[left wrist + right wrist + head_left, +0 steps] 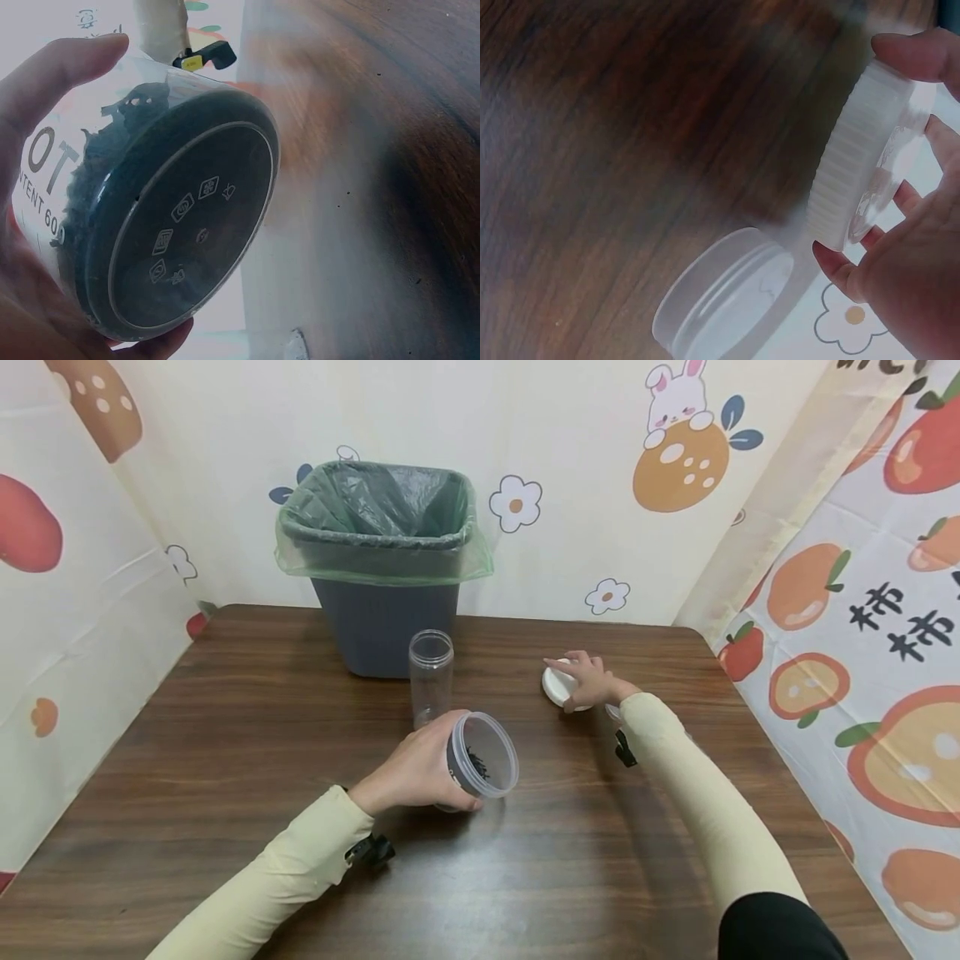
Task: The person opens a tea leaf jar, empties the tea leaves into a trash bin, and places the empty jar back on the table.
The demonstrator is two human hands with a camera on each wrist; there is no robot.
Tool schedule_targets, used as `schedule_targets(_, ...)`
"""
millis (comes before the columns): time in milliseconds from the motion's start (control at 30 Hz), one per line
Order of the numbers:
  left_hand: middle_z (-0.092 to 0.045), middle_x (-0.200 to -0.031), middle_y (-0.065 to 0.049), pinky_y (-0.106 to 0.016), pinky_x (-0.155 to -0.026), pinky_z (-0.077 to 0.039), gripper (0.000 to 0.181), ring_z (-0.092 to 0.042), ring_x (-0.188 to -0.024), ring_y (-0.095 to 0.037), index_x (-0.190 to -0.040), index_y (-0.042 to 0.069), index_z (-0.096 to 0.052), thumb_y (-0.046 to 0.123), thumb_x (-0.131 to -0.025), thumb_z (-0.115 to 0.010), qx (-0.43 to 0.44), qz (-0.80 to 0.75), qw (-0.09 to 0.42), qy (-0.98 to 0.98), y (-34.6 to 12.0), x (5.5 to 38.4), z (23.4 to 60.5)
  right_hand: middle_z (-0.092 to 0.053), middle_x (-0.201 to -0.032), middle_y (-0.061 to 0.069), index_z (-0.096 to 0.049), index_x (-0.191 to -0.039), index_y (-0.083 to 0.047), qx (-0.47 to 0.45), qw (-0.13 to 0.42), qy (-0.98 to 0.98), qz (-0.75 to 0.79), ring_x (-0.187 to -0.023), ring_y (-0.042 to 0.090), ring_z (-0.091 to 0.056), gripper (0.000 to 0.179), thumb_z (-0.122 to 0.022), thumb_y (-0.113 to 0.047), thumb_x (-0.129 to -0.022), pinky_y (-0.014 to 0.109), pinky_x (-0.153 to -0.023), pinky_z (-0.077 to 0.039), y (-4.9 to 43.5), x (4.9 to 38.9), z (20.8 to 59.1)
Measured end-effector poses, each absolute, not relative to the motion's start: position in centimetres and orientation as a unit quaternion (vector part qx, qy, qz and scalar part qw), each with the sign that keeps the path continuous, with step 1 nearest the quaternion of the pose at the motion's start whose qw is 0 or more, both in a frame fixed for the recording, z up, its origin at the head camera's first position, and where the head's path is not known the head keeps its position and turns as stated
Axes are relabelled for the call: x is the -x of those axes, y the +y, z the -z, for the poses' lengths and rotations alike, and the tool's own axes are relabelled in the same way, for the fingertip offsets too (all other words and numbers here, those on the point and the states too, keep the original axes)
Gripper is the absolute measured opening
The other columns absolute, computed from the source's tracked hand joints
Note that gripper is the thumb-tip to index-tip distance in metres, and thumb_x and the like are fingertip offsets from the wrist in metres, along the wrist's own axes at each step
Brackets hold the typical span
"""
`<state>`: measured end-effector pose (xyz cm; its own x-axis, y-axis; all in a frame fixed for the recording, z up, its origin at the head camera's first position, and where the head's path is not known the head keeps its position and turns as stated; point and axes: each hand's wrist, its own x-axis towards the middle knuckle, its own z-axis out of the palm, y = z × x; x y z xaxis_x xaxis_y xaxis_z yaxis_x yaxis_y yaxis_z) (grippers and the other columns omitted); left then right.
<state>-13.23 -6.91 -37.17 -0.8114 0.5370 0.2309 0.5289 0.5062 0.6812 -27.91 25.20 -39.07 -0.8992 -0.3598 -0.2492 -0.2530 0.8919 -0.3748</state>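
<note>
My left hand (423, 764) grips a clear plastic jar (487, 756), tilted with its open mouth toward the right. Dark flaky bits (477, 764) lie inside it. The left wrist view shows the jar's round base (195, 217) and printed lettering on its side. Over on the right, my right hand (588, 681) holds a white lid (557, 685) by its rim, thumb on one side and fingers on the other. The right wrist view shows the lid's ribbed edge (847, 157). Below it is a second, translucent white lid (727, 292), mostly behind my wrist in the head view.
A tall clear jar (431, 672) without a lid stands upright just beyond my left hand. Behind it, a dark bin (390, 618) with a green liner bag stands at the table's back edge. Patterned cloth hangs around the brown wooden table (225, 760).
</note>
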Motion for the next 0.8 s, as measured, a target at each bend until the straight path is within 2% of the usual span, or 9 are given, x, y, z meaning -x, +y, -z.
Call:
schedule_targets(533, -0.057, -0.116, 0.003, -0.038, -0.087, -0.046, 0.097, -0.056, -0.103, -0.016, -0.130, 0.013, -0.049, 0.034, -0.045, -0.092, -0.303, -0.398, 0.007, 0.866, -6.99, 13.38, 37.44, -0.010, -0.152, 0.024, -0.027, -0.151, -0.019, 0.151, 0.183, 0.958, 0.162, -0.129, 0.050, -0.015, 0.092, -0.073, -0.012, -0.072, 0.071, -0.095, -0.019, 25.39, 28.09, 39.57)
schedule_targets(800, -0.058, -0.117, -0.002, -0.039, -0.087, -0.046, 0.099, -0.055, -0.102, -0.015, -0.131, 0.010, -0.048, 0.035, -0.045, -0.091, -0.304, -0.406, 0.008, 0.862, -7.13, 13.15, 37.07, -0.009, -0.151, 0.027, -0.023, -0.152, -0.016, 0.152, 0.189, 0.955, 0.170, -0.128, 0.050, -0.013, 0.093, -0.073, -0.010, -0.074, 0.070, -0.095, -0.022, 25.06, 27.74, 39.32)
